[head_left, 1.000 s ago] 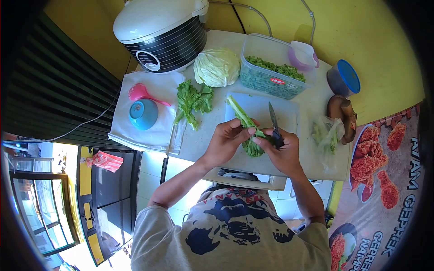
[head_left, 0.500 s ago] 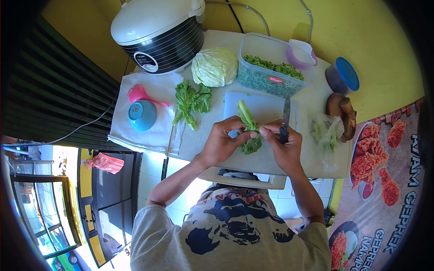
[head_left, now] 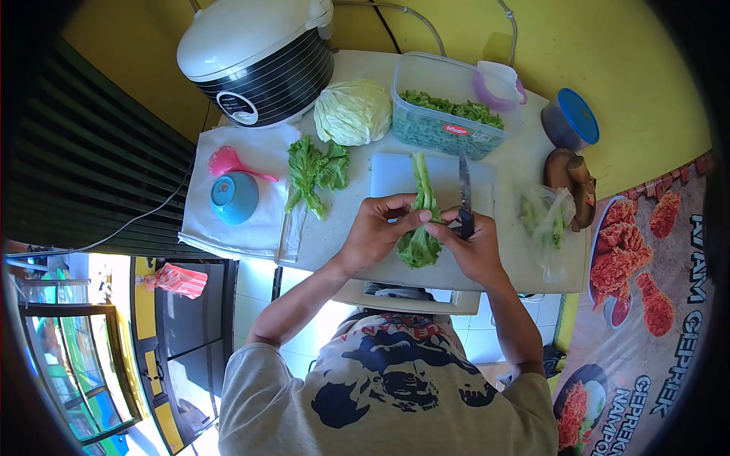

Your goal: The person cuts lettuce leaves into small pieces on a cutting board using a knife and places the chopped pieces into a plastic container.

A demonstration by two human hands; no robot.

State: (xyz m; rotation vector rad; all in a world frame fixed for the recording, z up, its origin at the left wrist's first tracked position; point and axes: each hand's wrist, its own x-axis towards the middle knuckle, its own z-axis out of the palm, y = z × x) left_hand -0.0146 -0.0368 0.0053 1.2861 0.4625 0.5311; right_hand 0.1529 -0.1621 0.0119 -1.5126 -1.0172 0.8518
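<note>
Between my hands, over the front of the white cutting board (head_left: 391,169), is a green lettuce stalk (head_left: 426,190) with its leafy end hanging towards me. My left hand (head_left: 380,232) grips the stalk between thumb and fingers. In my right hand (head_left: 471,245) is a knife (head_left: 464,186), its blade pointing up and away, while the thumb and fingertips touch the lettuce. More lettuce leaves (head_left: 312,171) lie left of the board. A clear container (head_left: 449,137) of cut greens stands behind it, beside a pale cabbage (head_left: 353,112).
A rice cooker (head_left: 258,68) occupies the back left. A blue bowl (head_left: 235,197) and pink ladle (head_left: 226,161) rest on white plastic. On the right are a plastic bag (head_left: 549,220) with greens, a brown object (head_left: 569,178) and a blue-lidded tub (head_left: 570,120).
The lettuce stalk now stands straighter, and its leafy end hangs lower and shows more. The knife has tilted slightly left. The whole view has shifted a little.
</note>
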